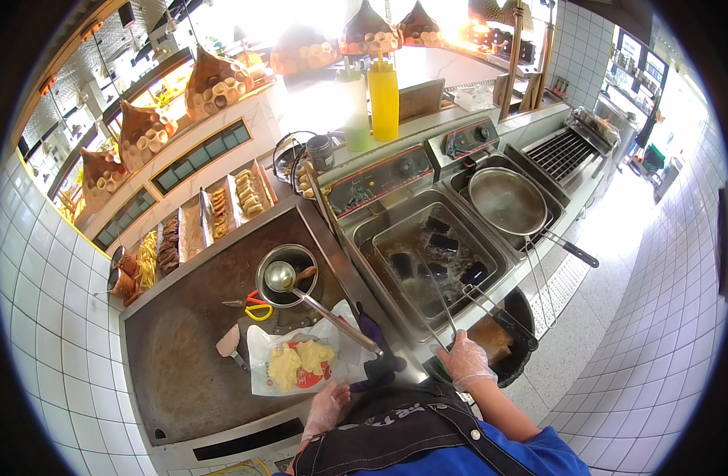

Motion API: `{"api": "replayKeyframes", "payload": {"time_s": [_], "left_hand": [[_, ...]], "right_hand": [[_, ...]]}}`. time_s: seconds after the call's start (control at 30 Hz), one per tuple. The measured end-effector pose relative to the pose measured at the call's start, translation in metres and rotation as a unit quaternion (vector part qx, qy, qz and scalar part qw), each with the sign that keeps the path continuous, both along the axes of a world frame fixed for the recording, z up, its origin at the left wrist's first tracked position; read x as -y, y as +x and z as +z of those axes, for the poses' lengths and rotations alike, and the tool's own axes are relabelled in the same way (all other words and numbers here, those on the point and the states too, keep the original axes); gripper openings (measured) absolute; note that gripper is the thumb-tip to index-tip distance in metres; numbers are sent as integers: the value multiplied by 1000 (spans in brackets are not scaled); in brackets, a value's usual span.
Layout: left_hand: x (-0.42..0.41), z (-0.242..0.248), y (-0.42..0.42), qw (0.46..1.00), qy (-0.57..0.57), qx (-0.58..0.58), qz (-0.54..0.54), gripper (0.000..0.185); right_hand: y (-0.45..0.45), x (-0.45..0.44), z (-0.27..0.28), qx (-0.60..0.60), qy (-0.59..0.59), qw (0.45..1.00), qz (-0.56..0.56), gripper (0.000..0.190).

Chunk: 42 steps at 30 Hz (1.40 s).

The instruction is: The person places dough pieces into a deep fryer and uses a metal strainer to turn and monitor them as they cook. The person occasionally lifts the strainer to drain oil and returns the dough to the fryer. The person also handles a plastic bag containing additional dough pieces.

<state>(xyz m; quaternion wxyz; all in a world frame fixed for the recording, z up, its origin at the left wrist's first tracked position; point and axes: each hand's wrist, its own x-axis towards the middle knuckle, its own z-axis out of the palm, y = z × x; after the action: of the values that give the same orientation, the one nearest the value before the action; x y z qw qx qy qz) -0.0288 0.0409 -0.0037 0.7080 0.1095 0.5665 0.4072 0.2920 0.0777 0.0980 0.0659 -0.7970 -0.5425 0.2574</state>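
My right hand (468,360), in a clear plastic glove, holds a pair of long metal tongs or sticks (441,297) that reach over the deep fryer (355,238). Several dark pieces of food (444,243) lie in its bubbling oil. My left hand (328,407), gloved too, rests at the front edge of the griddle (191,357) with nothing seen in it. Beside it, yellow battered pieces (286,366) lie on a printed white bag (259,357). A metal pot (260,285) with a ladle (340,324) stands behind the bag.
Scissors (258,309) and a scraper (229,342) lie on the griddle. Food trays (191,229) line its back edge. A round strainer (506,202) sits over the second fryer basin. Squeeze bottles (383,101) stand behind. A black bin (521,315) is at the right, below the counter.
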Motion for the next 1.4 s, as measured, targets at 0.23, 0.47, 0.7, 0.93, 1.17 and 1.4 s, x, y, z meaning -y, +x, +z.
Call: {"api": "replayKeyframes", "payload": {"time_s": [0.23, 0.47, 0.7, 0.93, 1.17, 1.4], "left_hand": [[0, -5, -1, 1000, 6, 4, 4, 42], [-1, -3, 0, 1000, -6, 4, 10, 39], [-1, -3, 2, 1000, -11, -5, 15, 36], [0, -5, -1, 1000, -2, 1, 8, 38], [0, -2, 1, 1000, -5, 2, 10, 38], [-1, -9, -2, 1000, -13, 2, 8, 38]], "right_hand": [[-1, 0, 2, 1, -5, 1000, -2, 62], [-1, -1, 4, -1, -10, 1000, -4, 61], [-1, -1, 3, 8, -6, 1000, 5, 61], [-1, -1, 5, 5, -3, 1000, 5, 61], [-1, 0, 2, -2, 7, 1000, 0, 61], [-1, 0, 3, -8, 5, 1000, -4, 60]]}}
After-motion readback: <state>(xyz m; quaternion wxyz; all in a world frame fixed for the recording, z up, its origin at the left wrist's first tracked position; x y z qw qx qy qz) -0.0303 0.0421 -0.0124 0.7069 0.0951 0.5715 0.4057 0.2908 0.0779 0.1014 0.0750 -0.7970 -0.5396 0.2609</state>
